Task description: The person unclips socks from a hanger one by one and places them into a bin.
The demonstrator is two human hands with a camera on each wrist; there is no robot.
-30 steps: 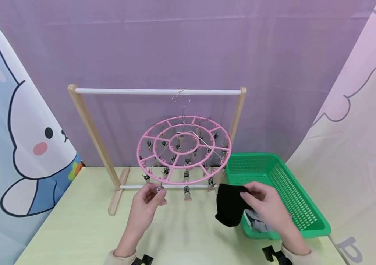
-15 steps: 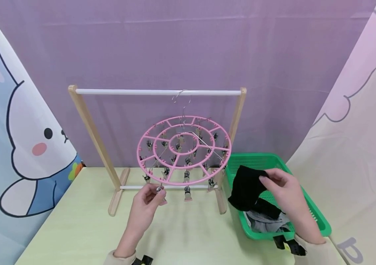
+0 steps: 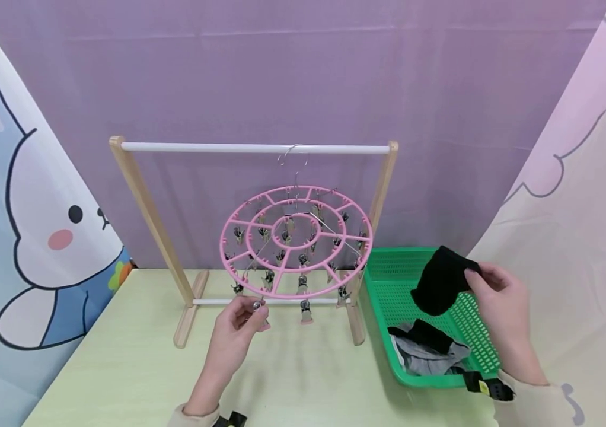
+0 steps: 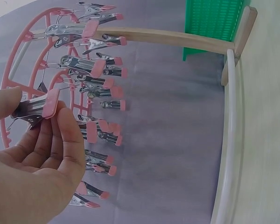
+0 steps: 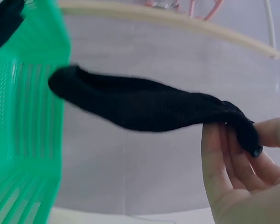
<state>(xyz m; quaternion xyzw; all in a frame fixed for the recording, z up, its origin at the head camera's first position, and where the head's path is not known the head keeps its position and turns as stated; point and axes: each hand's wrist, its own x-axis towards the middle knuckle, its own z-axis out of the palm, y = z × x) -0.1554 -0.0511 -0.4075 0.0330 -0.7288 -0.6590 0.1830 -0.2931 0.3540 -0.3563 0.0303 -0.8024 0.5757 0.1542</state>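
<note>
In the head view my left hand (image 3: 233, 338) is at the front edge of a pink round clip hanger (image 3: 276, 281). Its thumb and fingers pinch a metal clothespin (image 4: 35, 107) with pink tips, seen close up in the left wrist view; nothing is between those tips. Off to the right, my right hand (image 3: 506, 311) holds a black sock (image 3: 442, 281) by one end, above the green basket (image 3: 396, 254). Stretched out sideways, the sock's length shows in the right wrist view, pinched between thumb and fingers.
The hanger hooks onto the white rod (image 3: 201, 147) of a wooden rack (image 3: 150, 219) on a pale table (image 3: 121, 367). Several other clips dangle below it. Grey and black socks (image 3: 431, 356) lie in the basket's near end. A purple curtain (image 3: 303, 71) stands behind.
My right hand has carried the black sock rightward and slightly up, from beside the hanger to above the basket. The left hand stays at the clothespin.
</note>
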